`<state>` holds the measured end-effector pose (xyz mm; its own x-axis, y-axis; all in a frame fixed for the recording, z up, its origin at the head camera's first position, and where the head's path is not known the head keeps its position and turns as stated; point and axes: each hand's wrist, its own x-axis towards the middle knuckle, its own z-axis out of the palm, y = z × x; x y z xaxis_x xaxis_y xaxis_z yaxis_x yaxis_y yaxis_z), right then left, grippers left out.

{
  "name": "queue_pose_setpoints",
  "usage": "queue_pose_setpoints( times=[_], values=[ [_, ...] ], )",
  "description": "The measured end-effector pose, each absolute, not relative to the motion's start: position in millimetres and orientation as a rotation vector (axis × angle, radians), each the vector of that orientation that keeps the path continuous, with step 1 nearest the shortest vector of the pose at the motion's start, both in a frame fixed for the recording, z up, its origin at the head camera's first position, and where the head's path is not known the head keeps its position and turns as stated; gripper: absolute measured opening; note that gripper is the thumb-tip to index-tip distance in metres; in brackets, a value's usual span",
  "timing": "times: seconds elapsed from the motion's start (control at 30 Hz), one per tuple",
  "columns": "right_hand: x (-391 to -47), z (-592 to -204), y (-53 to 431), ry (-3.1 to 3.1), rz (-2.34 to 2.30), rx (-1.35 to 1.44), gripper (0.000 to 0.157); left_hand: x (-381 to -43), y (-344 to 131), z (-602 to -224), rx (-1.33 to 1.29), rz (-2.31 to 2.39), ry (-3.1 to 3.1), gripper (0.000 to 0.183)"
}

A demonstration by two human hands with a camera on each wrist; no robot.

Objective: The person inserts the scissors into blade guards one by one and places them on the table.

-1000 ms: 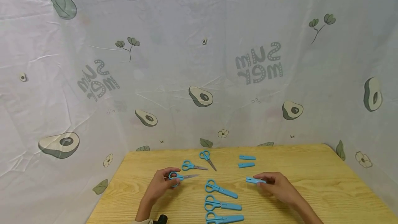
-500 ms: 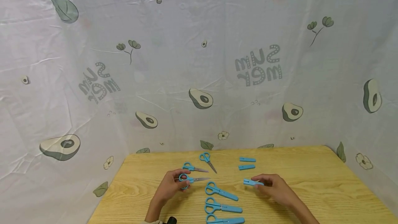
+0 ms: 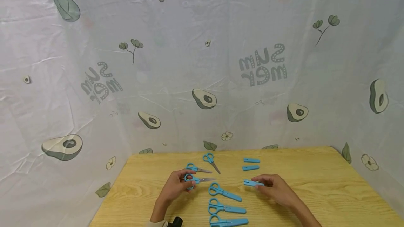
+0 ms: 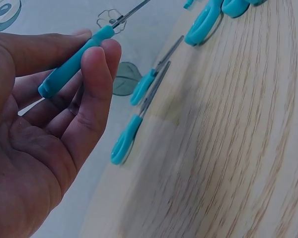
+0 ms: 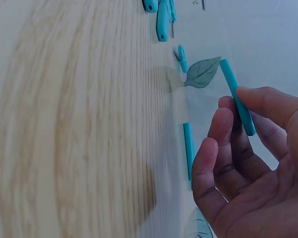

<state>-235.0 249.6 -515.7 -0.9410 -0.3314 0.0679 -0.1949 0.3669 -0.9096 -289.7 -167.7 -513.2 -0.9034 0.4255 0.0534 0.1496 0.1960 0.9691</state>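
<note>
My left hand (image 3: 177, 185) pinches a pair of blue-handled scissors (image 4: 69, 69) by the handles, bare blades pointing right. Across from it, my right hand (image 3: 274, 187) holds a blue scissors cover (image 5: 237, 96) between thumb and fingers, its slotted end toward the blades. A gap separates blade tips and cover in the head view. Below that gap lie several sheathed scissors (image 3: 226, 209), stacked one under another with handles to the left. Two uncovered pairs rest behind the left hand: one pair (image 3: 199, 168) right beside it, another pair (image 3: 212, 163) farther back.
Two loose blue covers (image 3: 251, 160) lie side by side at the back right of the wooden table (image 3: 331, 185). A pale curtain (image 3: 170, 62) printed with avocados hangs right behind the table's far edge. A black device (image 3: 177, 221) sits at the left wrist.
The left hand has moved right with the scissors, and the right hand has shifted left with the cover, so blades and cover are closer together. The scissors and covers on the table stay put.
</note>
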Motion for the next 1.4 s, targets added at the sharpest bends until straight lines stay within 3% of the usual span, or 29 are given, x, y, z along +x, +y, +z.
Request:
queue_pose_setpoints(
  times=[1.4],
  values=[
    [-240, -514, 224, 2.350, -1.721, -0.534, 0.041, -289, -129, -511, 0.618, 1.811, 2.162, 0.039]
  ],
)
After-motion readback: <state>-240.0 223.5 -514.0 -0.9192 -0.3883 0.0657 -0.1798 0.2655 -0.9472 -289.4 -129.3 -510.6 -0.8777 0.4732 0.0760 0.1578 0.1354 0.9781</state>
